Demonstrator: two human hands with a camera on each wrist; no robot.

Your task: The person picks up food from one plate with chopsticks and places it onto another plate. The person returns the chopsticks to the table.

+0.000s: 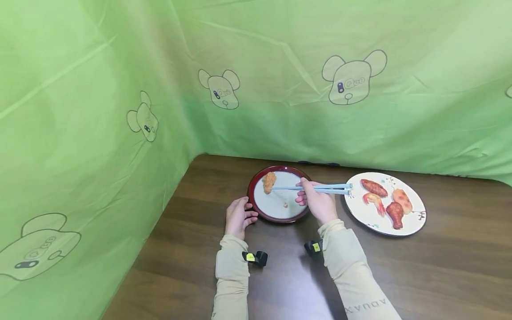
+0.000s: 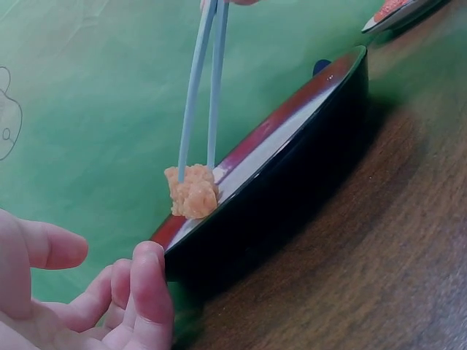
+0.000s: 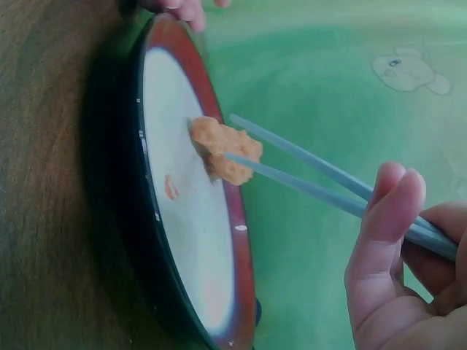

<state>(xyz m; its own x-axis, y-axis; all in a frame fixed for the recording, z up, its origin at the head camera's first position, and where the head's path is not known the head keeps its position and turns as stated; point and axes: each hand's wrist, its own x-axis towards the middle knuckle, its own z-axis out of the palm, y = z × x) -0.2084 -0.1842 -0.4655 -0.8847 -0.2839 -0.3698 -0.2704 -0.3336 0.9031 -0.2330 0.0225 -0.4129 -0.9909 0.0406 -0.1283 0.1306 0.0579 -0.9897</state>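
Note:
My right hand (image 1: 318,200) grips a pair of light blue chopsticks (image 3: 299,160). Their tips are at a lumpy, golden-brown piece of fried chicken (image 2: 193,191), one stick lying against its near face. The chicken is at the far left of a round plate (image 1: 280,210) with a white middle, red-brown rim and dark outside. My left hand (image 1: 238,216) is beside that plate's left edge, fingers loosely bent, thumb apart from them. In the left wrist view one fingertip (image 2: 149,251) is right at the rim.
A white patterned plate (image 1: 360,213) on the right bears a drumstick (image 1: 396,213), a shrimp (image 1: 374,200) and other food pieces. A tiny orange-brown scrap (image 1: 285,205) lies on the red-rimmed plate. Green cloth (image 1: 280,124) hangs behind and left of the wooden table (image 1: 192,266).

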